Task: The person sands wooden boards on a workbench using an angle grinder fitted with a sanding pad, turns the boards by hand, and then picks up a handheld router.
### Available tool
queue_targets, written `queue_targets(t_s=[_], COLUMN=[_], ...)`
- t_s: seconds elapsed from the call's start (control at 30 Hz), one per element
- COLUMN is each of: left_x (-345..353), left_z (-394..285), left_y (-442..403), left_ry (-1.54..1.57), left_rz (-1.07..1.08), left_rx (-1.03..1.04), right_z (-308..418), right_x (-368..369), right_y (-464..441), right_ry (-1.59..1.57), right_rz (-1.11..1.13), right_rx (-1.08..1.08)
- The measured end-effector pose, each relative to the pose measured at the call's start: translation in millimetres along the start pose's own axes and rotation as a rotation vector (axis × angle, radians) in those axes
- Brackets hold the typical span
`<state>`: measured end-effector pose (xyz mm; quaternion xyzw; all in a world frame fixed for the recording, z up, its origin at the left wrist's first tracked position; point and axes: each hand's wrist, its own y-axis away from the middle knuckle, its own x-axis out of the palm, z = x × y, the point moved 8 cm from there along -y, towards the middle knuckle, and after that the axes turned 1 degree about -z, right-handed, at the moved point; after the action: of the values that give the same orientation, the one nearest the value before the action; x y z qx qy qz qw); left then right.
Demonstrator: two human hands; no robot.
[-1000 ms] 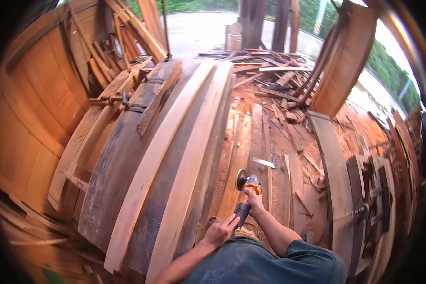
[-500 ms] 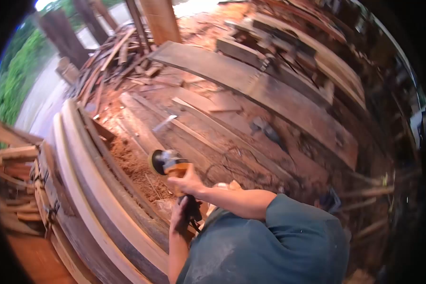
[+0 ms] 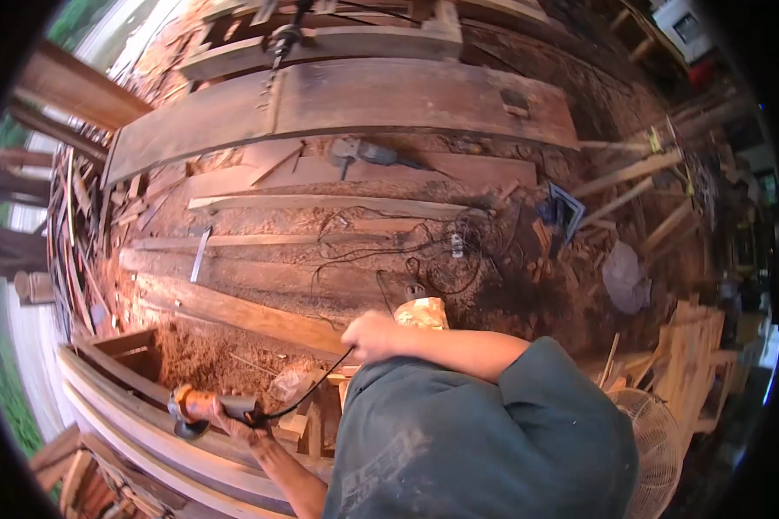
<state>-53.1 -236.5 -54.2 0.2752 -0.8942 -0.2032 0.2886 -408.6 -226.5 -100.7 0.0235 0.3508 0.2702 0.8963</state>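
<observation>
My left hand [image 3: 239,426] is wrapped around the body of an orange and black angle grinder [image 3: 197,403], at the lower left. Its disc faces down, close above the long curved timbers [image 3: 160,432]; whether it touches them I cannot tell. From the tool's rear a black power cord [image 3: 316,387] rises to my right hand [image 3: 372,336], whose fingers are closed on it in front of my chest. Sawdust [image 3: 195,359] lies in a heap just beyond the grinder.
Long boards [image 3: 260,311] lie on the sawdust-covered ground ahead. A second power tool [image 3: 368,154] rests near a wide raised plank [image 3: 389,99]. Tangled cords lead to a white socket block [image 3: 457,246]. A metal square [image 3: 567,212] is to the right, a fan [image 3: 653,441] beside me.
My view has turned to the right. My right hand has left the grinder and now grips its cord. The grinder has moved down and left in my left hand, over the timbers.
</observation>
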Motion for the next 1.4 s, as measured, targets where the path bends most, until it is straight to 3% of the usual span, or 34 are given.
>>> queue_targets(t_s=[0.07,0.13,0.2,0.23,0.33,0.4,0.47,0.57,0.6,0.73,0.8,0.93,1.03,1.2,1.33,1.4], left_x=[-6.2,-7.0,-6.4,14.3,57.1,104.8,129.5,165.3,169.4,232.1,275.0,325.7,360.4,427.9,477.2,498.9], left_z=[-1.2,3.8,12.3,20.1,48.7,63.8,93.1,130.1,143.7,200.9,224.7,270.4,300.0,343.9,378.8,396.8], left_y=[5.9,7.7,7.2,5.0,17.0,38.2,29.0,40.4,31.7,54.6,82.5,85.7,85.3,78.8,85.7,94.3], left_ry=[-0.131,-0.192,-0.274,-0.328,-0.356,-0.426,-0.508,-0.778,-0.842,-1.256,-1.373,-1.519,-1.691,-1.909,-1.937,-1.895], left_rz=[-0.106,-0.101,-0.090,-0.098,-0.038,-0.008,0.129,0.243,0.281,0.547,0.620,0.961,1.197,1.506,1.792,1.954], left_rx=[0.059,0.061,0.023,0.042,-0.009,-0.050,-0.103,-0.243,-0.189,-0.190,-0.205,-0.140,-0.084,0.050,0.131,0.205], right_z=[-74.0,-149.9,-213.9,-241.5,-288.6,-310.5,-324.2,-321.8,-314.0,-300.7,-282.6,-259.6,-251.9,-252.4,-218.0,-213.3], right_x=[-42.4,-65.0,-68.9,-90.9,-103.9,-104.8,-107.7,-128.3,-136.3,-137.2,-138.8,-118.4,-95.6,-49.0,-19.0,37.9], right_y=[35.0,97.3,159.4,220.4,308.2,351.4,371.7,371.6,366.7,323.3,296.2,247.4,247.3,282.2,340.5,360.2], right_ry=[0.176,0.198,0.203,0.167,0.006,-0.097,-0.257,-0.247,-0.241,-0.258,-0.362,-0.531,-0.532,-0.670,-0.762,-0.659], right_rz=[-0.115,-0.497,-0.423,-0.364,-0.187,-0.137,-0.212,-0.574,-0.703,-0.909,-0.803,-0.543,-0.337,-0.606,-1.080,-1.353], right_rx=[0.188,0.239,0.592,0.919,1.287,1.393,1.432,1.260,1.191,0.851,0.875,0.823,1.000,1.185,1.507,1.593])
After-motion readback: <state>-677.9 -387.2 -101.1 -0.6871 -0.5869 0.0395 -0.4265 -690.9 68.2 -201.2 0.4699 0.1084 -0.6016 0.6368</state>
